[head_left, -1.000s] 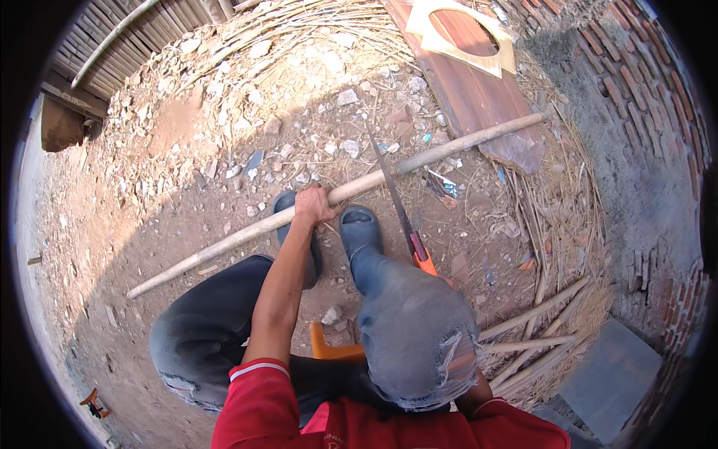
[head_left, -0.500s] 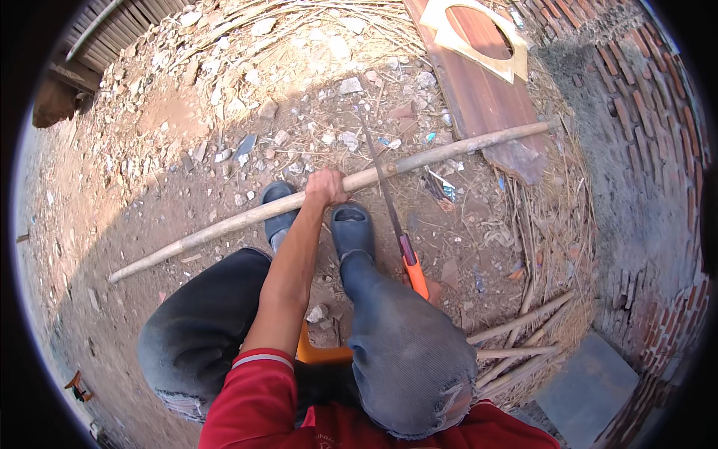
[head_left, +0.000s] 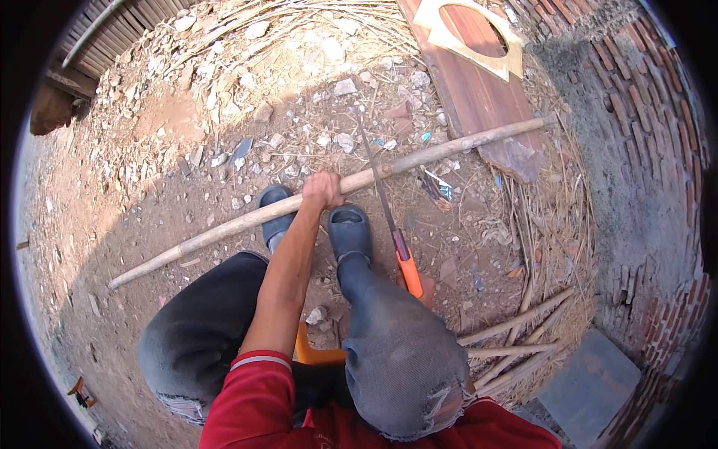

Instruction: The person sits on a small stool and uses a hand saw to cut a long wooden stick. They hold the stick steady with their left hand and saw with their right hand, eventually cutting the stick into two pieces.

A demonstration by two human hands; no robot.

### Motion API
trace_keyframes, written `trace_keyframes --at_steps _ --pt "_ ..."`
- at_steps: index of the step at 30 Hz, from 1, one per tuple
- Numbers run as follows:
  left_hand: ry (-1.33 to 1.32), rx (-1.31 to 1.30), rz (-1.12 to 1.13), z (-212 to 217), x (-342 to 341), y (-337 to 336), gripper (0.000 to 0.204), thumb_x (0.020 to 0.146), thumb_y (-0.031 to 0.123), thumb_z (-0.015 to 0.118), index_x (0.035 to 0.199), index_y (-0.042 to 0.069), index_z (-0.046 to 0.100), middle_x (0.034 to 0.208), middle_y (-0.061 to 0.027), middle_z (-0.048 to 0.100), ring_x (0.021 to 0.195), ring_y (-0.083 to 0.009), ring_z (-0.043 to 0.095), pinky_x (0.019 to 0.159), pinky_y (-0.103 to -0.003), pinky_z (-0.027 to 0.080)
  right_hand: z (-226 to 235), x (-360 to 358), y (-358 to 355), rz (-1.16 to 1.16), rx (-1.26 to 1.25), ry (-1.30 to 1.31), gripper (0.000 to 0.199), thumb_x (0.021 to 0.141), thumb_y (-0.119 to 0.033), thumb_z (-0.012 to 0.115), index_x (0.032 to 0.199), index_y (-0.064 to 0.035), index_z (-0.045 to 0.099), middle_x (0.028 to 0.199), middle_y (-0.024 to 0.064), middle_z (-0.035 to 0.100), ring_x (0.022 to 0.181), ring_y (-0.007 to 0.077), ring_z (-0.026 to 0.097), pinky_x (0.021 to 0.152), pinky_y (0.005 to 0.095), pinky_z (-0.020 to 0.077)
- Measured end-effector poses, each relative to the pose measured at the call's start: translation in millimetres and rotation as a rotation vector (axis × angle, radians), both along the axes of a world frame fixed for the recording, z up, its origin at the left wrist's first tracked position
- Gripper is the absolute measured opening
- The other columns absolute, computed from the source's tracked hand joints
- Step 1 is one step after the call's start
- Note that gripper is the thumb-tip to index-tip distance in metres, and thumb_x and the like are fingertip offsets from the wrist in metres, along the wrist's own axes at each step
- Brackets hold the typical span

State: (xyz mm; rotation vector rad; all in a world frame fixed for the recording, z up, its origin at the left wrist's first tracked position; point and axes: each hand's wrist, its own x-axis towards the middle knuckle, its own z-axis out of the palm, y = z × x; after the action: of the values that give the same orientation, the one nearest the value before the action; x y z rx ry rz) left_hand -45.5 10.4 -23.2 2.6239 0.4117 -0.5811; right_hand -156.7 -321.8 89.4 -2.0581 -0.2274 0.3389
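Wooden pole (head_left: pixel 357 182) in left grip (head_left: pixel 322 190), under saw (head_left: pixel 387 210)

- One left hand (head_left: pixel 322 189), one right hand (head_left: pixel 425 289)
- One saw (head_left: pixel 401 243)
- One long pole (head_left: pixel 359 180)
- Two dark shoes (head_left: pixel 350 227)
- One brown plank (head_left: pixel 479 105)
- One pale holed panel (head_left: pixel 447 34) on the plank's far end
- At least three shorter poles (head_left: pixel 514 350) and one grey sheet (head_left: pixel 592 385), toward the ground (head_left: pixel 90 322)'s right edge
- One yellow-orange object (head_left: pixel 320 355)
- One small orange tool-like piece (head_left: pixel 77 388) at the ground's left edge
- Stones (head_left: pixel 345 87), too many to count
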Motion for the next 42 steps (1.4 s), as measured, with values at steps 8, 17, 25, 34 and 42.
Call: trace_keyframes --at_steps 8,17,25,34,42 --pt "0.034 -0.036 -0.017 10 0 5 0.046 0.08 0.034 0.071 0.117 0.008 0.074 0.117 -0.0239 0.073 0.112 -0.04 0.071 0.099 -0.048 0.057 -6 23 38 -0.079 0.044 -0.143 0.022 0.096 -0.014 0.072 0.082 0.0024 0.066 0.058 0.0062 0.055 0.052 0.0095 0.049 0.049 0.0333 0.0404" --pt "-0.083 0.0 0.006 6 -5 3 0.039 0.083 0.024 0.064 0.115 0.005 0.075 0.115 -0.0272 0.074 0.112 -0.0405 0.072 0.1 -0.046 0.057 4 7 29 -0.048 -0.087 -0.158 0.02 0.092 -0.013 0.076 0.083 0.0022 0.067 0.059 0.0079 0.054 0.053 0.0096 0.05 0.049 0.0336 0.0419" --pt "0.095 -0.054 -0.031 17 4 11 0.044 0.082 0.027 0.065 0.118 0.003 0.073 0.121 -0.0268 0.072 0.114 -0.0374 0.072 0.102 -0.044 0.056 17 4 20 -0.021 -0.018 -0.105 0.022 0.091 -0.013 0.077 0.079 0.0014 0.065 0.057 0.0097 0.054 0.051 0.0106 0.05 0.049 0.0343 0.0427" --pt "0.068 -0.034 -0.028 16 2 4 0.047 0.081 0.028 0.065 0.12 0.003 0.072 0.123 -0.0266 0.072 0.119 -0.0376 0.07 0.104 -0.044 0.055 -3 22 43 -0.06 -0.061 -0.138 0.02 0.093 -0.014 0.075 0.081 0.0019 0.067 0.06 0.0101 0.059 0.051 0.0141 0.057 0.049 0.0351 0.0438" --pt "0.087 -0.128 0.013 11 3 12 0.05 0.077 0.029 0.071 0.12 0.005 0.073 0.118 -0.0259 0.073 0.113 -0.0422 0.071 0.1 -0.048 0.057 8 23 48 -0.096 -0.007 -0.123 0.02 0.093 -0.013 0.074 0.082 0.0023 0.068 0.06 0.0097 0.057 0.053 0.012 0.055 0.05 0.035 0.0433"
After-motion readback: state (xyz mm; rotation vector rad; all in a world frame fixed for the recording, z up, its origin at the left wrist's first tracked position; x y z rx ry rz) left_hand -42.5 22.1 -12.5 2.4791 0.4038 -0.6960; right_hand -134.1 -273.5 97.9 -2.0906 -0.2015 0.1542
